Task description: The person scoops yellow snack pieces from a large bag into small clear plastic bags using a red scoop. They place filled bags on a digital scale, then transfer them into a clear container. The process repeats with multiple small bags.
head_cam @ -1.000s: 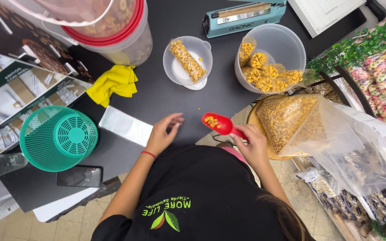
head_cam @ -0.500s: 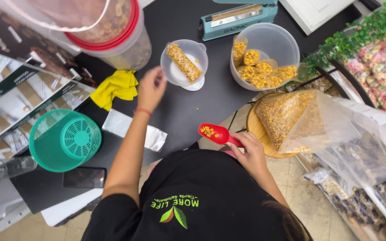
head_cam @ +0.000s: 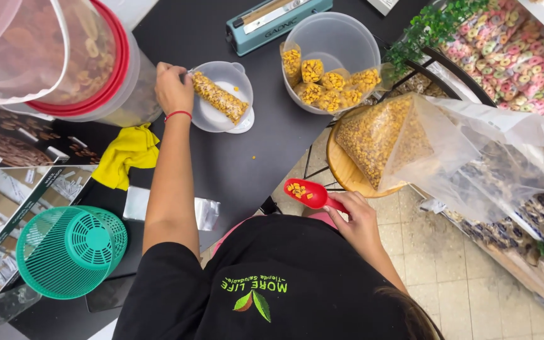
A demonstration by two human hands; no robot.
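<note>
Two hands work over a dark tabletop [head_cam: 221, 170] seen from above. The left hand [head_cam: 172, 88] reaches forward, its grip pinched on the top end of a narrow clear bag of yellow kernels [head_cam: 218, 96], which lies slantwise inside a small clear bowl [head_cam: 221, 75] set on a white scale [head_cam: 245, 124]. A red cord circles that wrist. The right hand [head_cam: 360, 220], held close to the body, is clamped on the handle of a red scoop [head_cam: 308, 192] carrying a few yellow kernels, poised beyond the tabletop's near edge, near a large open plastic bag of kernels [head_cam: 379, 135] resting on a round wooden stool [head_cam: 341, 165]. Behind the stool, a bigger clear tub [head_cam: 335, 44] holds several filled small bags [head_cam: 328, 82]. A teal heat sealer [head_cam: 272, 19] sits at the far edge of the tabletop. To the left, a yellow cloth [head_cam: 127, 154] lies crumpled beside a red-rimmed clear container [head_cam: 105, 63], and a green plastic basket [head_cam: 70, 252] sits tipped on its side near a flat empty clear bag [head_cam: 203, 213]. Shelves of colourful packaged sweets [head_cam: 511, 56] line the right side.
</note>
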